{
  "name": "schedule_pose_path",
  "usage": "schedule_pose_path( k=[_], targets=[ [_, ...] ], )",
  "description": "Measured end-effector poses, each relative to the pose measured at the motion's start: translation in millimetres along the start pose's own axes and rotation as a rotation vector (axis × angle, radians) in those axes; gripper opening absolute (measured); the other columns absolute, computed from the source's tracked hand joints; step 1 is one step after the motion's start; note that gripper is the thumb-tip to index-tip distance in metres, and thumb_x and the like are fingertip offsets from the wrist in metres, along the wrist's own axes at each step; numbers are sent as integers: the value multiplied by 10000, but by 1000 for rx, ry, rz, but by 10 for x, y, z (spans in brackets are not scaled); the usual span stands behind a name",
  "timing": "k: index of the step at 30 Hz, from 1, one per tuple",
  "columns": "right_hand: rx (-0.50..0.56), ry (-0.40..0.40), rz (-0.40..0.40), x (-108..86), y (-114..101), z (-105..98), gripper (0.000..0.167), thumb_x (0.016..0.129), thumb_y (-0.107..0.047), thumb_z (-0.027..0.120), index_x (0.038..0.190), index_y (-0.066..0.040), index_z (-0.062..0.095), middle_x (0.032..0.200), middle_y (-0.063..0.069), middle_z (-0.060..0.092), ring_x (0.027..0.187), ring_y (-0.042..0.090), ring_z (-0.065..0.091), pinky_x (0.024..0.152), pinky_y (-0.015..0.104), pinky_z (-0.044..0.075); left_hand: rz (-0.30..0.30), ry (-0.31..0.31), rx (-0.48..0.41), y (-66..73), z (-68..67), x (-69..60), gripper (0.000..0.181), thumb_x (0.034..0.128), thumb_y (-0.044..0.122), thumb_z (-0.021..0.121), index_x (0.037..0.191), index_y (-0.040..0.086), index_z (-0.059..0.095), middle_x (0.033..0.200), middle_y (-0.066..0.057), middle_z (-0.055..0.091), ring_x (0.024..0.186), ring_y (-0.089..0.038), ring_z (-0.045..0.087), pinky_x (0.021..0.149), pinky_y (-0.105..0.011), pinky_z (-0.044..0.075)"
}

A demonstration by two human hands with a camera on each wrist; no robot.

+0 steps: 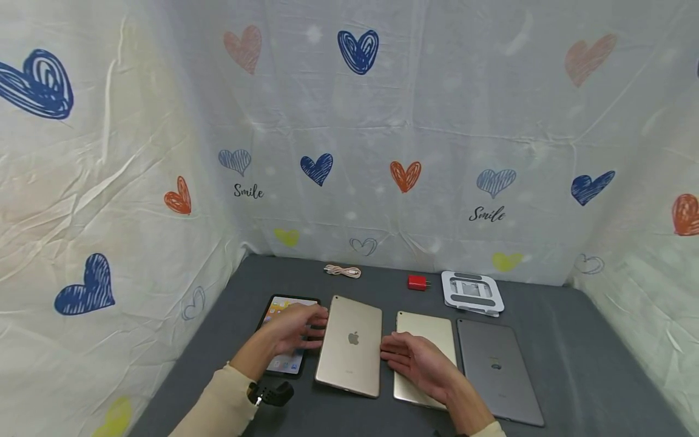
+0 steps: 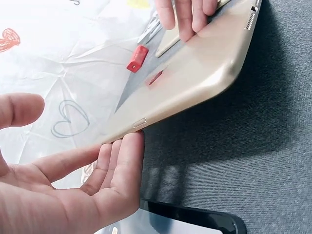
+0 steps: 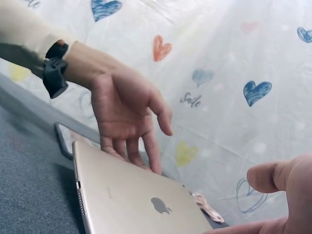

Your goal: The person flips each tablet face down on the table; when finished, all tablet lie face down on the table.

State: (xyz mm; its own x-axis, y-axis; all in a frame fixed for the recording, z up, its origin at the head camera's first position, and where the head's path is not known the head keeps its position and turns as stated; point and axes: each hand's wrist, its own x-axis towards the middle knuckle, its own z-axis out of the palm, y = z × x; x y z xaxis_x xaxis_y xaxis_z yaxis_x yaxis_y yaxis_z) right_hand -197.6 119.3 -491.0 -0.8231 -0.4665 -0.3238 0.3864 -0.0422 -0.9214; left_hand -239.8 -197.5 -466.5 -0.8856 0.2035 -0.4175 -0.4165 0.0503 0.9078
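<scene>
right hand and left hand flank a gold tablet, fingers mostly straight, thumbs apart. it's tilted between them over the gray table, left fingertips touching its left edge; right ones probably touch the opposite edge, kinda hard to tell.

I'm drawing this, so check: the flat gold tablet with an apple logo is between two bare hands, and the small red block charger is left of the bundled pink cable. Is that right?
Not quite: the head view shows the small red block charger right of the bundled pink cable. The rest fits.
</scene>
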Motion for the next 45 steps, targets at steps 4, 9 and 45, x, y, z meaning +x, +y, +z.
schedule_pose_path(
  k=[4, 9, 45],
  targets=[
    [-2, 4, 0, -17, -11, -19, 712, 1167, -406, 461, 1583, 167, 387, 1654, 359, 428, 1561, 474, 446, 1337, 548, 354, -2, 0, 2, -10, 34, 14, 325, 1051, 235, 591, 1212, -29, 691, 1228, -182, 669, 1067, -321, 663, 909, -495, 660],
    [2, 16, 8, -29, -28, -30, 692, 1172, -399, 462, 1575, 159, 400, 1639, 338, 462, 1535, 440, 492, 1326, 534, 378, -22, 14, 15, -22, 76, 25, 355, 1042, 228, 604, 1252, -44, 693, 1201, -177, 676, 1048, -313, 677, 897, -478, 661],
    [-116, 52, -38, -51, -164, 74, 687, 1162, -359, 496, 1594, 166, 397, 1663, 337, 443, 1558, 482, 453, 1327, 579, 357, 29, -35, 52, 23, -22, -87, 562, 1087, 245, 595, 1484, -142, 501, 1496, -367, 540, 1261, -457, 666, 1019, -554, 640]
  ],
)
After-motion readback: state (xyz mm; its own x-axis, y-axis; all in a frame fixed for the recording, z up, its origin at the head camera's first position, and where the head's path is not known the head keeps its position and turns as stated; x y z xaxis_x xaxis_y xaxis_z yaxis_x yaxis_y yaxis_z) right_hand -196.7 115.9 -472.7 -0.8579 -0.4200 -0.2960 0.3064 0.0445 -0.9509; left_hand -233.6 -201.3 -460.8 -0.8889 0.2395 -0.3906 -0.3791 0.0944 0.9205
